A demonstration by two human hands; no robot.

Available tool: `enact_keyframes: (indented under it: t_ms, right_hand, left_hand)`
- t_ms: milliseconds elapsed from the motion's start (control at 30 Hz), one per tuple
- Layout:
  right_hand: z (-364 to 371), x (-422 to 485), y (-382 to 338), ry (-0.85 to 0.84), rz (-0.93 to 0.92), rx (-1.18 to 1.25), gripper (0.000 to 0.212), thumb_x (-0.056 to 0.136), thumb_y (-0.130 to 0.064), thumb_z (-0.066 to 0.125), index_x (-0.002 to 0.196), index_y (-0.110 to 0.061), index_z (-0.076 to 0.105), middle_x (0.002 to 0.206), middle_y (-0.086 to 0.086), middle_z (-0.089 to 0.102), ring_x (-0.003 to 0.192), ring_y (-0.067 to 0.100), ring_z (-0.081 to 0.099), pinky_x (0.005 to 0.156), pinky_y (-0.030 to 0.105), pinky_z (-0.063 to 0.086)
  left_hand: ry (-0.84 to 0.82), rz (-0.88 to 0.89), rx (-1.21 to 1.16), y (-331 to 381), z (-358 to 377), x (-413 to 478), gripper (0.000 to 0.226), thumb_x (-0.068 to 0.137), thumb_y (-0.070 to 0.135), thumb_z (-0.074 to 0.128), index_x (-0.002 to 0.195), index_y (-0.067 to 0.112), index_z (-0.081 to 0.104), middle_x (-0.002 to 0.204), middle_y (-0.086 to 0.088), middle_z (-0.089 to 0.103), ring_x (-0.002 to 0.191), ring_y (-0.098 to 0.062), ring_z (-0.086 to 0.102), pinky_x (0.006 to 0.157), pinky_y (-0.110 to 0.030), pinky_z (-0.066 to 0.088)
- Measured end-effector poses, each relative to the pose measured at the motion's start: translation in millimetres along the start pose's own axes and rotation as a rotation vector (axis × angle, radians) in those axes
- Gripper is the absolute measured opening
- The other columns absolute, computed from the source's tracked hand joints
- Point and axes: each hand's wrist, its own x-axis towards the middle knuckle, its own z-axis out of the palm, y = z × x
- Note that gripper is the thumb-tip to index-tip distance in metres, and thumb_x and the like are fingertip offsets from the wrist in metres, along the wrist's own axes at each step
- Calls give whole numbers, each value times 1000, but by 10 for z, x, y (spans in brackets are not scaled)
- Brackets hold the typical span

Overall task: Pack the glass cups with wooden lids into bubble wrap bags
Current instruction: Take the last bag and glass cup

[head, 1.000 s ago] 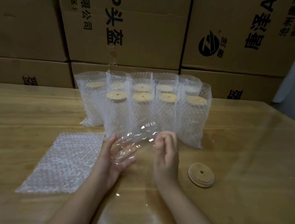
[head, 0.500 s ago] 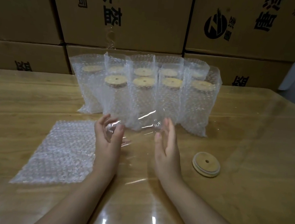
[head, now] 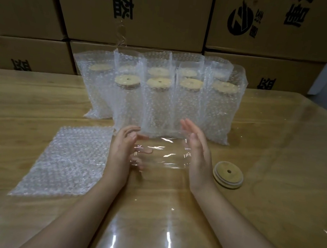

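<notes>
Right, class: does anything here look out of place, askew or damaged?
Nothing damaged or spilled. One glass cup lies sideways between the left hand and right hand, lidless; a wooden lid sits loose on the table.

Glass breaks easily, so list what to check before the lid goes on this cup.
1. Grip: glass cup held between left hand and right hand: ok.
2. Cup upright for lidding: not ok, it lies sideways.
3. Loose wooden lid lying beside the right hand: ok.
4. Empty bubble wrap bag flat beside the left hand: ok.
5. Glass free of cracks: cannot tell.
</notes>
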Motion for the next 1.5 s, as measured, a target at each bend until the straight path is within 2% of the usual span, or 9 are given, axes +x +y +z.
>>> enact_keyframes:
  t_ms: [200, 400, 467, 633, 733, 933, 1200, 1333, 1500]
  right_hand:
    - [31, -4, 101, 16, 125, 68, 58, 89, -59, 42, 138, -27, 39, 136, -12, 52, 126, 4, 50, 106, 22, 38]
    - [47, -2, 125, 49, 216, 93, 50, 77, -61, 34, 111, -31, 53, 127, -7, 57, 115, 0, 54, 96, 12, 43]
    - [59, -32, 159, 63, 196, 33, 44, 82, -58, 34, 111, -31, 54, 124, -15, 57, 116, 0, 54, 102, 20, 42]
    - [-27, 21, 172, 50, 170, -14, 32, 90, -50, 42, 81, -30, 66, 129, -17, 53, 132, 4, 41, 115, 36, 28]
    - [-117, 91, 107, 20, 179, -14, 37, 88, -48, 39, 75, -38, 72, 131, -9, 49, 131, 0, 40, 115, 36, 27]
    - [-206, 128, 93, -97, 199, -76, 74, 89, -59, 28, 128, -3, 55, 107, -39, 61, 125, -11, 40, 113, 34, 29]
    - [-104, 55, 135, -143, 221, -99, 61, 86, -65, 30, 133, -32, 52, 131, -19, 58, 125, -8, 45, 115, 31, 28]
    - [-43, 5, 170, -177, 210, -88, 66, 80, -69, 37, 137, -36, 44, 143, -20, 45, 132, -5, 38, 116, 30, 26]
    - [-34, -18, 195, -83, 217, -78, 69, 85, -63, 42, 145, -29, 30, 148, -9, 42, 133, -3, 38, 116, 29, 26]
  left_hand:
    - [45, -16, -27, -32, -12, 7, 34, 80, 46, 53, 109, 28, 55, 95, 5, 69, 79, -21, 70, 43, -28, 49]
    - [54, 320, 227, -56, -18, -96, 37, 83, 57, 55, 119, 56, 45, 117, 22, 54, 101, -15, 63, 73, -46, 57]
    - [61, 369, 249, -57, -9, -95, 40, 85, 48, 56, 121, 58, 41, 121, 21, 51, 103, -12, 61, 78, -53, 55]
    - [89, 314, 264, 23, -13, -63, 37, 80, 47, 55, 115, 56, 47, 119, 10, 53, 106, -23, 60, 70, -41, 58]
    - [63, 190, 230, 65, -46, -33, 41, 73, 53, 54, 113, 44, 52, 105, 13, 61, 91, -13, 65, 55, -30, 57]
    - [26, 8, 22, 75, -92, 53, 37, 76, 45, 53, 108, 27, 58, 94, 1, 67, 65, -15, 69, 35, -23, 44]
    - [77, -50, -69, -8, -84, 83, 48, 87, 44, 43, 123, 14, 51, 96, 4, 69, 78, -20, 70, 48, -30, 53]
    - [162, 193, 19, -5, -57, 7, 38, 82, 48, 50, 118, 35, 49, 116, 5, 60, 99, -22, 65, 66, -42, 59]
    - [24, 558, 277, -87, -30, -68, 45, 91, 49, 53, 133, 42, 35, 132, 16, 40, 111, -17, 55, 83, -38, 55]
